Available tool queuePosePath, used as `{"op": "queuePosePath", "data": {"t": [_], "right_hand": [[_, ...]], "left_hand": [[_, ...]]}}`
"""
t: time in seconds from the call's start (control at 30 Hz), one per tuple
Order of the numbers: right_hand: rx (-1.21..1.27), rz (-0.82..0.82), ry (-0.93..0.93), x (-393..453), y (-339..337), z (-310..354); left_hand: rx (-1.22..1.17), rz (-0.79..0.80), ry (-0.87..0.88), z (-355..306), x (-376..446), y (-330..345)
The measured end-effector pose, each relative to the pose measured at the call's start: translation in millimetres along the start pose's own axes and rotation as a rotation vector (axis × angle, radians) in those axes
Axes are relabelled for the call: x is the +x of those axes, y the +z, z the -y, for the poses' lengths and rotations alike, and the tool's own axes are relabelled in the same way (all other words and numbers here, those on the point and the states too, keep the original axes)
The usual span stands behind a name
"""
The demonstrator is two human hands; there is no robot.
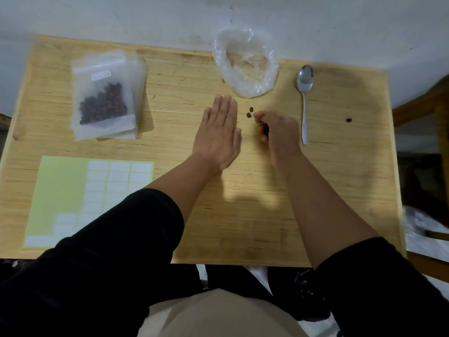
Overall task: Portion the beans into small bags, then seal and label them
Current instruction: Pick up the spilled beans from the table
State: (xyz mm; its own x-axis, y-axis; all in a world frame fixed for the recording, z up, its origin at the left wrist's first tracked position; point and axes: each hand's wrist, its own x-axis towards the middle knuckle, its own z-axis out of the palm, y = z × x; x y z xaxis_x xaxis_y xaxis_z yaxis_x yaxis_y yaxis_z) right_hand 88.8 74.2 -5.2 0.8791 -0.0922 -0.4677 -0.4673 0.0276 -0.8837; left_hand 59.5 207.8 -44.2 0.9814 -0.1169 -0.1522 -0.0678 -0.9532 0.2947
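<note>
Your left hand [218,132] lies flat on the wooden table [340,190], fingers straight and together, mid-table. Your right hand [274,132] is curled just beside it, fingertips at two loose beans [249,112]; something dark shows between the fingers, can't tell if it's a bean. Bare wood toward the near edge between your forearms and right of the spoon [304,98], where one stray bean [349,120] sits. The crumpled clear plastic bag [245,64] sits at the far edge against the wall, looks nearly empty. Stacked zip bags [107,93] far-left; the top one holds dark beans, carries a small white label and looks closed. Label sheet [73,203] near-left corner, partly under your sleeve, several labels gone.
</note>
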Motion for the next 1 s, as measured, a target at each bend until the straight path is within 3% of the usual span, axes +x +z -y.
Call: {"op": "queuePosePath", "data": {"t": [0.23, 0.67, 0.87, 0.93, 1.0], "right_hand": [[-0.213, 0.079, -0.074, 14.2, -4.8, 3.9], [-0.787, 0.080, -0.416, 30.3, 1.2, -5.5], [-0.907, 0.059, -0.430, 27.1, -1.6, -11.3], [-0.817, 0.073, -0.362, 22.3, -5.6, -6.2], [-0.410, 0.114, -0.147, 16.1, -12.4, -0.2]], "left_hand": [[0.000, -0.023, -0.061, -8.2, 7.7, 7.6], [0.005, -0.038, -0.060, -7.9, 7.4, 6.6], [0.002, -0.038, -0.057, -8.1, 7.0, 5.3], [-0.003, -0.037, -0.057, -8.4, 6.9, 5.4], [-0.007, -0.037, -0.061, -8.6, 7.3, 5.5]]}}
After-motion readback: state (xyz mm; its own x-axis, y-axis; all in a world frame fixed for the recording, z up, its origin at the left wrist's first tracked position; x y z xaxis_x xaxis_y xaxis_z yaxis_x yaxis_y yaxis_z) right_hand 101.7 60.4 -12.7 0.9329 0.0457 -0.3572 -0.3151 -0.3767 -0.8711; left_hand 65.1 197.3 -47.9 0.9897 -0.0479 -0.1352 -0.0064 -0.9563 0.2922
